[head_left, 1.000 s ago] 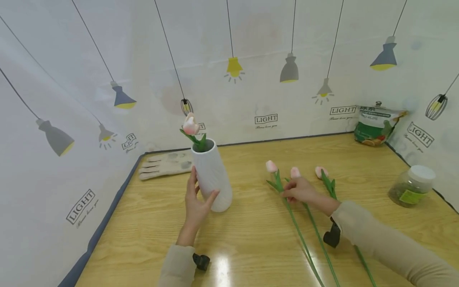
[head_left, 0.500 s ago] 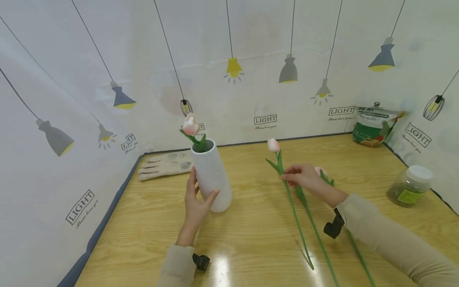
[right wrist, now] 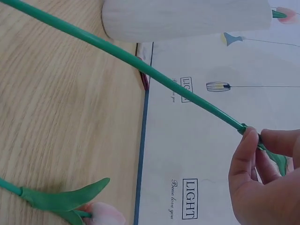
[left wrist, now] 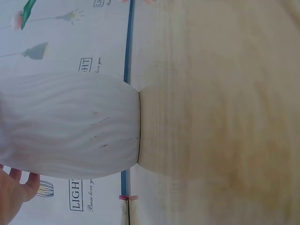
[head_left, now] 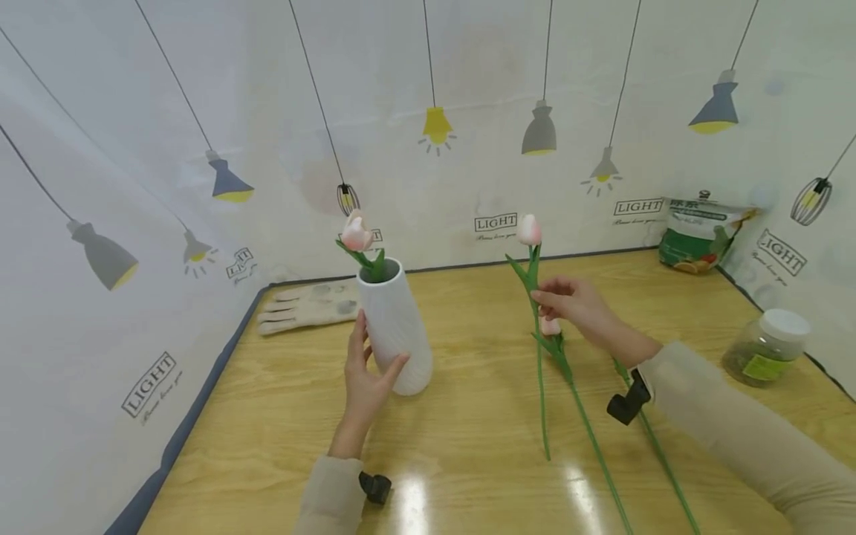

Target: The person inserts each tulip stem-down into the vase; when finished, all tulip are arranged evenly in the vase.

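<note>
One vase (left wrist: 70, 131), flecked: left wrist only

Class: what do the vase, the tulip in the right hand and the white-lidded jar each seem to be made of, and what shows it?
Vase: probably matte ceramic; its white, rippled surface shows little shine.
Tulip: likely artificial, its stem plastic, being smooth, evenly green and faintly glossy.
Jar: clear plastic or glass, as its contents show through.

White wavy-textured vase (head_left: 403, 334) standing upright around one pink tulip (head_left: 357, 234), a second tulip (head_left: 533, 273) rising bloom-up near two lying tulips (head_left: 562, 364).
</note>
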A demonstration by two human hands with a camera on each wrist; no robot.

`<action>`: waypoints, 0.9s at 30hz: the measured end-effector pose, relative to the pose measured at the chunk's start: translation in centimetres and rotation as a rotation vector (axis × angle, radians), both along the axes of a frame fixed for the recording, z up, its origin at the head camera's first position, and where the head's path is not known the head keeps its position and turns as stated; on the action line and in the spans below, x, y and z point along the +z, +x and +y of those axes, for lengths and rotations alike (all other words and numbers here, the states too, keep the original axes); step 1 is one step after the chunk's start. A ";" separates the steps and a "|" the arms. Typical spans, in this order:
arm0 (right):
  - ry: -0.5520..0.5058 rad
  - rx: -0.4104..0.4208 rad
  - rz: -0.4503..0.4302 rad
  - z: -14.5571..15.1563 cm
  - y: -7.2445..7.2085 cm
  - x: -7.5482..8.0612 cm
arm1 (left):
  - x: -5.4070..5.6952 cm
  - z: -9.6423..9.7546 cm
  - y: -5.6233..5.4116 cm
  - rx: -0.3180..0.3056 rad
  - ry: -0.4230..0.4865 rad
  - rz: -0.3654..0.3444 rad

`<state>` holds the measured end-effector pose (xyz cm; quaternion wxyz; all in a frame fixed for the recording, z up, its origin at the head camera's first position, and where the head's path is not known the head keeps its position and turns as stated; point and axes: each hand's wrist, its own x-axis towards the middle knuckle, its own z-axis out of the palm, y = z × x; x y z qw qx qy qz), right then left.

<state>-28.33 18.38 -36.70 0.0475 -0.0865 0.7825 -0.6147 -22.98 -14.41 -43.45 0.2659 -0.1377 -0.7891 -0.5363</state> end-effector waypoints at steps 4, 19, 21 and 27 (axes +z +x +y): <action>-0.057 -0.022 0.017 -0.4 -0.2 0.8 | 0.0 -0.1 -0.1 0.002 -0.005 0.001; -0.215 -0.025 0.077 -2.5 -0.2 3.5 | 1.4 0.4 0.7 -0.022 0.022 -0.042; -0.252 -0.020 0.084 -2.9 -0.2 3.9 | 1.9 0.6 1.2 -0.018 0.019 -0.045; -0.339 0.016 0.127 -4.3 -0.1 5.2 | 2.6 0.7 1.9 0.002 0.009 -0.041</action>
